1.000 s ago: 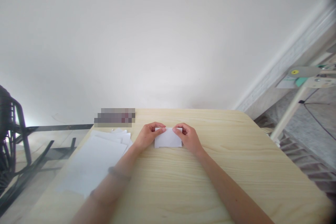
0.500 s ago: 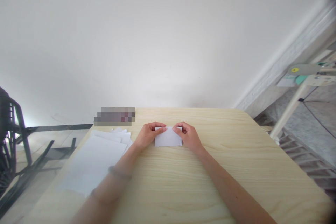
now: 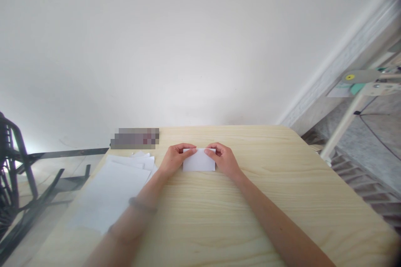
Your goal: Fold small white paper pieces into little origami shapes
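Note:
A small folded white paper (image 3: pixel 199 162) lies on the light wooden table (image 3: pixel 219 217), towards its far side. My left hand (image 3: pixel 174 159) rests on the paper's left end, fingers curled, with the thumb and forefinger pinching its top edge. My right hand (image 3: pixel 223 159) holds the right end the same way, fingers bent over the upper corner. The two thumbs nearly meet over the middle of the paper.
A stack of white sheets (image 3: pixel 115 187) lies on the table to the left of my left arm. A blurred patch (image 3: pixel 134 138) sits at the table's far left edge. A black chair frame (image 3: pixel 15 183) stands at left. A pale stand (image 3: pixel 357 104) is at right.
My thumbs have slid closer together along the paper's top edge. The view has shifted slightly; paper and hands stay in the same spot on the table.

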Action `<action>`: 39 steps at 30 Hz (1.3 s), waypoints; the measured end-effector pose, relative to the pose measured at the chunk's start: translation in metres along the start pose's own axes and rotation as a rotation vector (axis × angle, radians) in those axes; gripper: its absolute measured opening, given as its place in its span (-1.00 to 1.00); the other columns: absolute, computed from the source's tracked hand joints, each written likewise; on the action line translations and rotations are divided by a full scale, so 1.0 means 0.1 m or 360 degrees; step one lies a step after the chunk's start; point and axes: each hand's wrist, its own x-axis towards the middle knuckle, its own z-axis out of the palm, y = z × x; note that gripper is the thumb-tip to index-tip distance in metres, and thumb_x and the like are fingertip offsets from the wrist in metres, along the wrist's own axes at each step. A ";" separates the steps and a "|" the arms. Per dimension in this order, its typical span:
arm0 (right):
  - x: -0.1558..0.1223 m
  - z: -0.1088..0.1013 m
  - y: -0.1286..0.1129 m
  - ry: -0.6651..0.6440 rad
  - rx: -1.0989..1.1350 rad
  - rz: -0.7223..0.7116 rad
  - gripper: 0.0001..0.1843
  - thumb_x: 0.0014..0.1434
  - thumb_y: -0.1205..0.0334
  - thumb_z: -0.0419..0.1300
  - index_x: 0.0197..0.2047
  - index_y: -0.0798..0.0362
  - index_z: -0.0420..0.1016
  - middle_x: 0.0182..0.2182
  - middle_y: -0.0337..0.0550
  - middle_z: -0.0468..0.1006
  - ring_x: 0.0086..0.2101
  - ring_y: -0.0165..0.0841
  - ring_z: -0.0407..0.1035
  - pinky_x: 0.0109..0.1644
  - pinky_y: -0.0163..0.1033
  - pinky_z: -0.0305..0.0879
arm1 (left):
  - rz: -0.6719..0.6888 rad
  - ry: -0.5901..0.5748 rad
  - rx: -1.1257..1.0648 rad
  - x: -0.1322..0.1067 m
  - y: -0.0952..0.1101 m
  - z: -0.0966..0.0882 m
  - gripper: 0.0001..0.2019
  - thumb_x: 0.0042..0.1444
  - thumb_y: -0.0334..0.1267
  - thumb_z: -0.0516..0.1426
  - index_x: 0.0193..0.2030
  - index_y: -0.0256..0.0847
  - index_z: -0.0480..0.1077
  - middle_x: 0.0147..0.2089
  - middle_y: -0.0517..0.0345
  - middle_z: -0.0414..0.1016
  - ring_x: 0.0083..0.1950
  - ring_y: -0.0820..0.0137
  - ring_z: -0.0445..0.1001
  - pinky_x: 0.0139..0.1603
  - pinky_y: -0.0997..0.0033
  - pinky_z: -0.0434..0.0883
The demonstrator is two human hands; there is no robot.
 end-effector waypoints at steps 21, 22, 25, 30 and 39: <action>0.01 -0.02 -0.02 -0.0005 -0.0102 0.0002 -0.77 0.00 0.08 0.12 -0.37 0.07 0.44 -0.48 -0.22 0.47 -0.53 -0.46 0.26 -0.48 -0.36 0.17 | 0.0002 -0.0061 0.0197 0.00 0.04 -0.02 -0.69 -0.11 -0.07 0.17 -0.34 -0.29 0.48 -0.37 0.11 0.51 -0.42 0.44 0.38 -0.43 0.53 0.24; 0.00 -0.02 -0.04 -0.0016 -0.0136 -0.0010 -0.78 0.01 0.10 0.11 -0.37 0.07 0.44 -0.47 -0.22 0.47 -0.53 -0.46 0.26 -0.47 -0.36 0.17 | 0.0022 -0.0048 0.0228 0.00 0.04 -0.02 -0.69 -0.11 -0.07 0.17 -0.34 -0.29 0.48 -0.36 0.11 0.51 -0.42 0.43 0.38 -0.44 0.53 0.25; 0.00 0.00 -0.09 -0.0056 -0.0190 -0.0047 -0.82 0.02 0.15 0.10 -0.38 0.06 0.45 -0.43 -0.21 0.50 -0.45 -0.43 0.33 -0.40 -0.36 0.21 | 0.0069 -0.0041 0.0331 -0.02 0.04 0.00 -0.68 -0.09 -0.05 0.14 -0.34 -0.29 0.48 -0.38 0.10 0.51 -0.43 0.42 0.39 -0.47 0.53 0.25; -0.02 0.07 -0.13 -0.0082 -0.0206 -0.0138 -0.82 0.03 0.16 0.10 -0.39 0.06 0.46 -0.41 -0.20 0.52 -0.35 -0.40 0.37 -0.24 -0.33 0.24 | 0.0086 -0.0078 0.0520 -0.06 0.06 0.04 -0.65 -0.07 -0.02 0.10 -0.31 -0.28 0.48 -0.41 0.10 0.51 -0.45 0.41 0.38 -0.52 0.53 0.24; -0.03 0.04 -0.13 -0.0255 -0.0237 -0.0166 -0.86 0.05 0.25 0.06 -0.38 0.08 0.42 -0.42 -0.20 0.49 -0.39 -0.42 0.34 -0.29 -0.34 0.23 | 0.0107 -0.0076 0.0588 -0.08 0.08 0.06 -0.65 -0.07 -0.01 0.09 -0.34 -0.28 0.48 -0.50 0.16 0.46 -0.55 0.47 0.29 -0.61 0.55 0.14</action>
